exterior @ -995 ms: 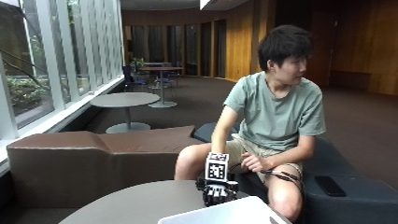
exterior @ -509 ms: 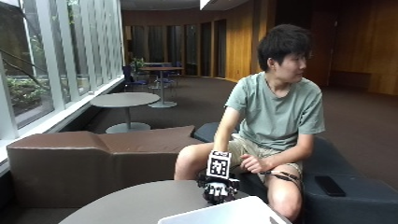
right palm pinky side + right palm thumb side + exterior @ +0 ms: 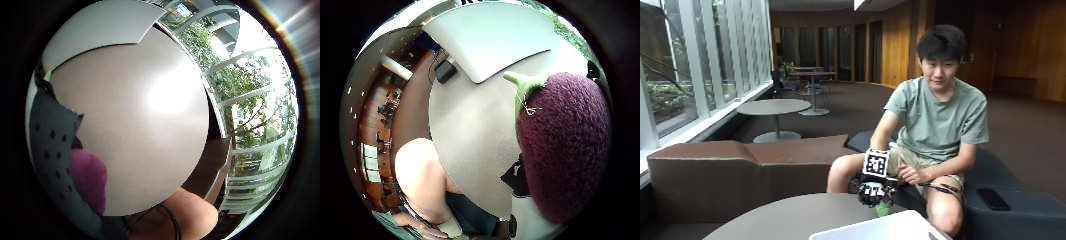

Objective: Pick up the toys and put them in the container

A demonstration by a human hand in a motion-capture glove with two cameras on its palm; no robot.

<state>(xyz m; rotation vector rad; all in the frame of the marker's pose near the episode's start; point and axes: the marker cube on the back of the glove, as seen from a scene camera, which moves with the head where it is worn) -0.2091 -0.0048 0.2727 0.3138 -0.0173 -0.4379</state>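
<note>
1. Gloved right hand [image 3: 874, 191] sits low over the round grey surface [image 3: 793, 220], just short of the white container [image 3: 879, 231], whose rim shows at the near edge of the outside view.
2. Fingers [image 3: 869, 196] curled down round a plush eggplant toy [image 3: 565, 145]: purple body close against the palm in the thumb-side view, green stem [image 3: 883, 208] poking out below the glove in the outside view. Judged as gripped, not merely near.
3. Long axis of the toy: stem end points toward the container, fat purple end back under the palm. The little-finger-side view catches only a purple edge [image 3: 90, 182] beside the glove.
4. Key relation: container lies just beyond the stem end, with only a strip of bare surface between the two. In both palm views its white corner [image 3: 490, 42] reads as near but apart from the toy; no contact.
5. Bare left hand [image 3: 911, 175] rests on the person's thigh, well back from the container; the gloved hand is the nearer one.
6. Room: nothing else is visible on the surface between the toy and the container rim. The surface edge runs close behind the hand, by the person's knee [image 3: 420, 175].
7. Judgement: carrying stage; the next move needs the toy lifted over the container rim before release.
</note>
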